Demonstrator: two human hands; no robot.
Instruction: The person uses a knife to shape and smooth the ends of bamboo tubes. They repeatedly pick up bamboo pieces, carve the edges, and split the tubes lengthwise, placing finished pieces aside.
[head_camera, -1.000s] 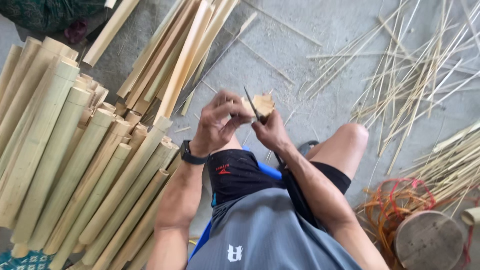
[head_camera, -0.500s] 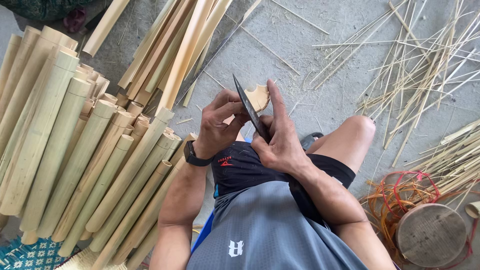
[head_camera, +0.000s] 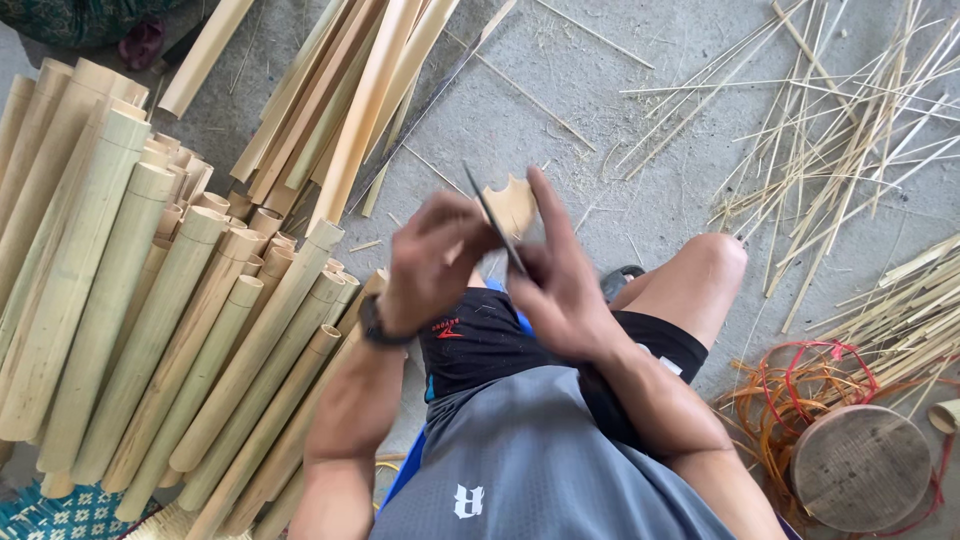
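I sit on a concrete floor with both hands raised in front of my lap. My left hand (head_camera: 435, 255), a dark watch on its wrist, is closed around a short pale bamboo piece (head_camera: 517, 203) whose notched top shows just beyond the fingers. My right hand (head_camera: 562, 285) grips a dark-bladed knife (head_camera: 493, 222). Its forefinger stretches up along the bamboo. The blade stands nearly upright between the two hands, edge against the bamboo piece. The knife handle is hidden inside my right hand.
A big stack of thick bamboo tubes (head_camera: 150, 300) lies at my left, with long split slats (head_camera: 350, 100) beyond it. Thin bamboo strips (head_camera: 830, 130) are scattered at the right. A round wooden block (head_camera: 860, 465) and a coil of red-orange cord (head_camera: 800, 385) sit by my right knee.
Both hands have lifted closer to the camera with the bamboo piece and knife. The blade has swung from beside the piece to nearly upright between the hands.
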